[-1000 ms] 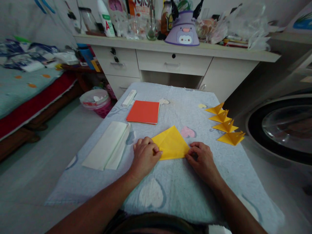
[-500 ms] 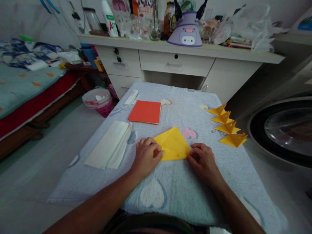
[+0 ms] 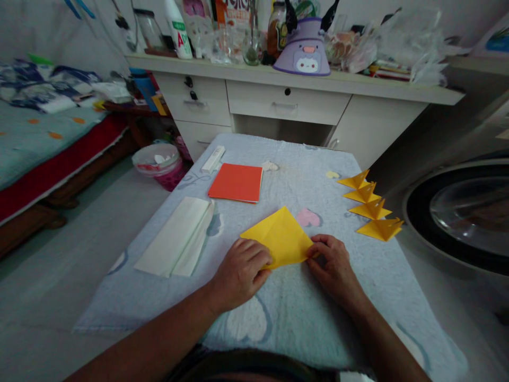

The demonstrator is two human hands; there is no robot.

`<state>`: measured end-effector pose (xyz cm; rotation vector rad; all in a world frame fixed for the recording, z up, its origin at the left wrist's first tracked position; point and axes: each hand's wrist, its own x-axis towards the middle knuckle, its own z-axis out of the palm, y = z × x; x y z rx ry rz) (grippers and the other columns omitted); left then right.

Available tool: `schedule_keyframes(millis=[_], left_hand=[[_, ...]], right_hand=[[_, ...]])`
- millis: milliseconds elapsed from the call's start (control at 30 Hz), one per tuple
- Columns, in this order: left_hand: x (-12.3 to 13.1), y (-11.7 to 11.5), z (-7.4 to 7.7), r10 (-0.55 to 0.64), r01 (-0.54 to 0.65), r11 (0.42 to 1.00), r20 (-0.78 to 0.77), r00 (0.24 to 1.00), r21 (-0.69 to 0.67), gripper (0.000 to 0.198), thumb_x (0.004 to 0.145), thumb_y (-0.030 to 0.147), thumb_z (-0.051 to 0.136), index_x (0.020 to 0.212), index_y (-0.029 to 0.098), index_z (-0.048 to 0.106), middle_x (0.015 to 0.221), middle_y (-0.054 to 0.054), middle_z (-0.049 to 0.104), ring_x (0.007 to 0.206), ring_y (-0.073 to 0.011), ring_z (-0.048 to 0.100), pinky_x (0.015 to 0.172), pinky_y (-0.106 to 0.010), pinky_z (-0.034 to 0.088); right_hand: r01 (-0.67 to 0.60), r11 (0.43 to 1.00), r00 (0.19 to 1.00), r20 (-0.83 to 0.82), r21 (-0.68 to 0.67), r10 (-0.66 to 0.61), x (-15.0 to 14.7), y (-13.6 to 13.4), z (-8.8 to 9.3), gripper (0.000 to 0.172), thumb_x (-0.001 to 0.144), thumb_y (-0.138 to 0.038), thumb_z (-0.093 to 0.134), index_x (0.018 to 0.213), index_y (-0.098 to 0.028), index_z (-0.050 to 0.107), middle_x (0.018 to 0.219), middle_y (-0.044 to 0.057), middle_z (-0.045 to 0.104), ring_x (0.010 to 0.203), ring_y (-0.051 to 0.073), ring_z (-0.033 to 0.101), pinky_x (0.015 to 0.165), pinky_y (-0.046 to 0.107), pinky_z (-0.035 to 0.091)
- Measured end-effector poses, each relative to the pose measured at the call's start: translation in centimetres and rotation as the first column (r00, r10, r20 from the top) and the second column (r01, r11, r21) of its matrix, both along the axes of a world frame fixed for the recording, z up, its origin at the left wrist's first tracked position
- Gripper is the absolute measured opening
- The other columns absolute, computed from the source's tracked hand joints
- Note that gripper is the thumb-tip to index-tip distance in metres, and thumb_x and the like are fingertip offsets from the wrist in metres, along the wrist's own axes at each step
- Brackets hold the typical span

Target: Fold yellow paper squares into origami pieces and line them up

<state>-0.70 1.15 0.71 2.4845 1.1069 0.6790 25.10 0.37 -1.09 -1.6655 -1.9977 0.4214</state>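
Observation:
A sheet of yellow origami paper (image 3: 284, 236), creased and partly folded, lies on the cloth-covered table between my hands. My left hand (image 3: 244, 268) pinches its near left edge, the thumb below and the fingers curled over the top. At the right corner, my right hand (image 3: 330, 260) grips the paper between thumb and fingertips. The underside of the paper is hidden. Beyond it sits a stack of square paper with an orange-red top sheet (image 3: 236, 183). Folded pale paper (image 3: 175, 237) lies to the left.
Several folded yellow paper pieces (image 3: 379, 229) stand in a row along the table's right side. A white narrow box (image 3: 213, 159) lies at the far left of the table (image 3: 294, 323). Behind is a white cabinet (image 3: 194, 101); a round-doored appliance (image 3: 469, 212) is at right.
My left hand has shifted nearer to me and changed its hold to the near edge, uncovering the paper's left corner. My right hand stays at the right corner.

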Motion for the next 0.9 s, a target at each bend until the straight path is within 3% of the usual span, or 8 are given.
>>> schedule_keyframes(millis=[100, 200, 433, 667, 800, 900], left_hand=[[0.1, -0.1, -0.1, -0.047, 0.050, 0.998, -0.059, 0.997, 0.044, 0.028, 0.081, 0.015, 0.061, 0.108, 0.020, 0.058, 0.116, -0.006, 0.066, 0.109, -0.0238, 0.057, 0.096, -0.041, 0.039], [0.2, 0.0, -0.6, -0.054, 0.066, 0.991, -0.107, 0.993, 0.113, 0.025, 0.086, 0.013, 0.055, 0.110, 0.020, 0.060, 0.122, -0.006, 0.065, 0.118, -0.0246, 0.055, 0.100, -0.042, 0.039], [0.4, 0.3, -1.3, -0.003, 0.020, 0.976, -0.082, 0.997, 0.215, 0.022, 0.093, 0.012, 0.046, 0.107, 0.018, 0.061, 0.110, -0.008, 0.070, 0.104, -0.0213, 0.064, 0.091, -0.037, 0.047], [0.5, 0.3, -0.8, 0.031, -0.026, 0.989, -0.033, 0.999, 0.142, 0.019, 0.091, 0.012, 0.047, 0.100, 0.018, 0.062, 0.104, -0.008, 0.072, 0.097, -0.0213, 0.066, 0.086, -0.038, 0.049], [0.7, 0.5, -0.6, 0.060, -0.067, 0.996, 0.110, 0.992, 0.059, 0.015, 0.085, 0.018, 0.057, 0.100, 0.019, 0.062, 0.099, -0.006, 0.072, 0.093, -0.0221, 0.066, 0.084, -0.039, 0.049], [0.9, 0.6, -0.4, 0.088, -0.076, 0.995, 0.220, 0.972, -0.064, 0.005, 0.086, 0.020, 0.058, 0.089, 0.020, 0.061, 0.089, -0.004, 0.069, 0.086, -0.0187, 0.064, 0.078, -0.033, 0.049]], right_hand=[[0.000, 1.000, 1.000, 0.007, 0.001, 0.000, 0.0, 0.0, -0.1, 0.009, 0.077, -0.021, 0.060, 0.082, -0.023, 0.067, 0.112, 0.008, 0.059, 0.106, 0.029, 0.052, 0.093, 0.047, 0.039], [-0.002, 1.000, 1.000, 0.004, -0.003, 0.002, 0.1, 0.0, 0.0, 0.009, 0.076, -0.021, 0.060, 0.082, -0.022, 0.067, 0.112, 0.009, 0.059, 0.105, 0.029, 0.052, 0.092, 0.047, 0.039], [-0.002, 1.000, 1.000, 0.000, -0.008, 0.002, 0.0, 0.1, 0.1, 0.009, 0.077, -0.020, 0.059, 0.082, -0.023, 0.067, 0.112, 0.009, 0.059, 0.105, 0.028, 0.052, 0.092, 0.047, 0.039], [0.009, 1.000, 1.000, -0.018, -0.014, -0.009, -0.1, 0.0, 0.3, 0.010, 0.077, -0.020, 0.060, 0.082, -0.023, 0.067, 0.112, 0.008, 0.059, 0.106, 0.028, 0.052, 0.093, 0.045, 0.039], [0.006, 1.000, 1.000, -0.027, -0.012, -0.006, 0.0, 0.0, 0.2, 0.010, 0.080, -0.023, 0.059, 0.084, -0.022, 0.068, 0.112, 0.009, 0.059, 0.106, 0.028, 0.052, 0.092, 0.046, 0.040], [-0.002, 1.000, 1.000, -0.024, -0.017, 0.001, 0.1, 0.1, 0.2, 0.009, 0.080, -0.023, 0.060, 0.084, -0.021, 0.068, 0.112, 0.010, 0.059, 0.105, 0.028, 0.052, 0.091, 0.046, 0.040]])
